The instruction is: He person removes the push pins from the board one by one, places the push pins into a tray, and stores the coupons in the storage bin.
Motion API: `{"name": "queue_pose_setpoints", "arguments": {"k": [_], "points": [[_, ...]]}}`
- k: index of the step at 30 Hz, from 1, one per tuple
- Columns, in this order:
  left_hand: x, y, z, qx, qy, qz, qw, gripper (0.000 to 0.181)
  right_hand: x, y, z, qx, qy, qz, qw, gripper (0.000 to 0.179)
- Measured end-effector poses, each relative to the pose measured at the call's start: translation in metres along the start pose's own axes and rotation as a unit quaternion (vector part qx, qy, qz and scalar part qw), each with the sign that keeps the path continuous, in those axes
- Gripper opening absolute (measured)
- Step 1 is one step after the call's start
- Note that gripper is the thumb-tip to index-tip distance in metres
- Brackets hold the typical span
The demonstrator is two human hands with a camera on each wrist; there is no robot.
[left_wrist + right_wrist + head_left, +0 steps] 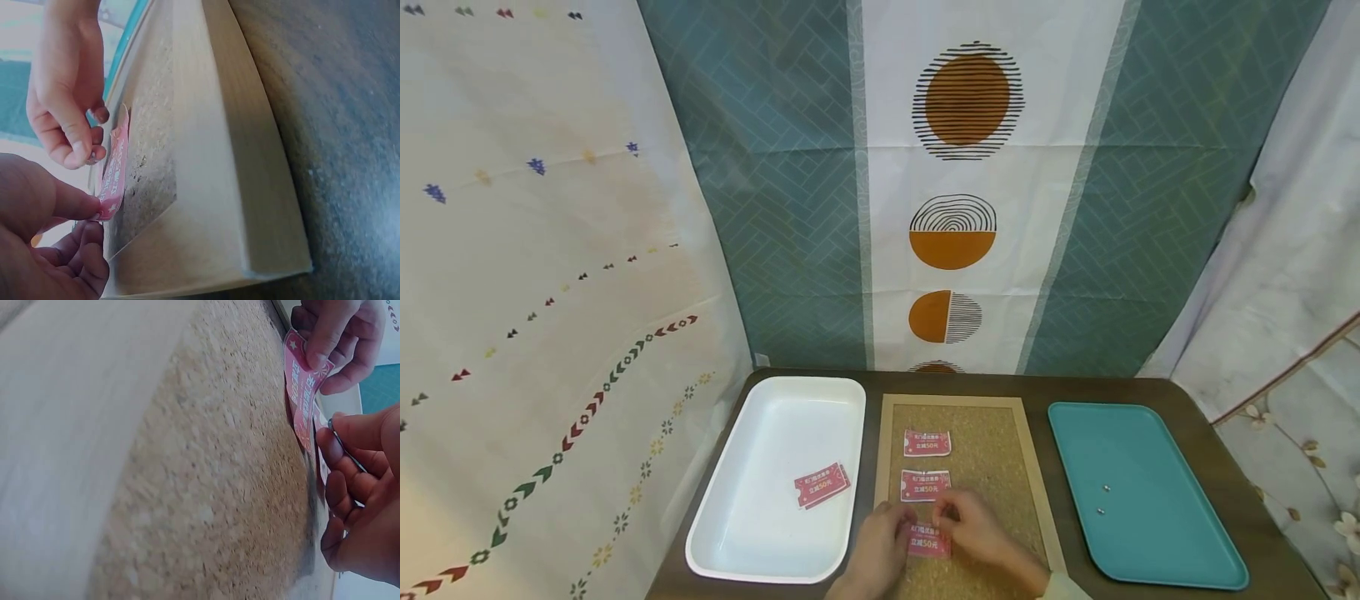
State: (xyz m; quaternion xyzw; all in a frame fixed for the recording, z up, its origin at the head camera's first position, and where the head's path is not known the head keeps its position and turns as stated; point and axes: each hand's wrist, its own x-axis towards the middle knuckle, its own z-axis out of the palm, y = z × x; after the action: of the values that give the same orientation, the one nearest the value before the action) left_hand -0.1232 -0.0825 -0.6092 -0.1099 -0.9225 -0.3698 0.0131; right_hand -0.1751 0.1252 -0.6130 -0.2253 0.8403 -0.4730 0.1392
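Note:
On the wood-framed corkboard (985,450), a red paper coupon (931,546) lies low, below two similar coupons set one above the other. My left hand (880,546) pinches this lowest coupon at its left edge between thumb and finger. In the right wrist view the same coupon (300,384) bends up at the held end. My right hand (976,532) is just above its upper right part, holding a small silver thumbtack (331,425) between thumb and index finger. The upper coupon (927,444) and the middle coupon (924,486) lie flat on the cork.
To the left, a white tray (767,533) holds a few overlapping red coupons (822,485). A teal tray (1157,517) on the right carries two small silver thumbtacks (1103,498). All stand on a dark brown table (1037,390), with patterned cloth hanging behind and at both sides.

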Motion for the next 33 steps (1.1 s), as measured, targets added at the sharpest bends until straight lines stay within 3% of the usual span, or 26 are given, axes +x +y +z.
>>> {"name": "queue_pose_setpoints", "arguments": {"k": [6,16,23,33], "points": [[0.001,0.0,-0.003,-0.035,-0.002,0.002,0.9994,0.012,-0.003,-0.001,-0.007,0.01,-0.004,-0.004,0.9999,0.012],[0.007,-0.003,-0.012,-0.076,-0.035,-0.028,0.9961,0.011,-0.007,0.0,-0.023,0.009,0.002,-0.021,0.9997,0.005],[0.007,0.0,-0.014,-0.104,-0.02,-0.008,0.9943,0.012,-0.006,0.0,-0.031,0.005,0.012,-0.009,0.9999,0.003],[0.007,0.006,-0.02,-0.134,-0.023,-0.008,0.9907,0.013,-0.01,0.004,-0.044,0.014,0.03,-0.016,0.9993,0.003]]}}
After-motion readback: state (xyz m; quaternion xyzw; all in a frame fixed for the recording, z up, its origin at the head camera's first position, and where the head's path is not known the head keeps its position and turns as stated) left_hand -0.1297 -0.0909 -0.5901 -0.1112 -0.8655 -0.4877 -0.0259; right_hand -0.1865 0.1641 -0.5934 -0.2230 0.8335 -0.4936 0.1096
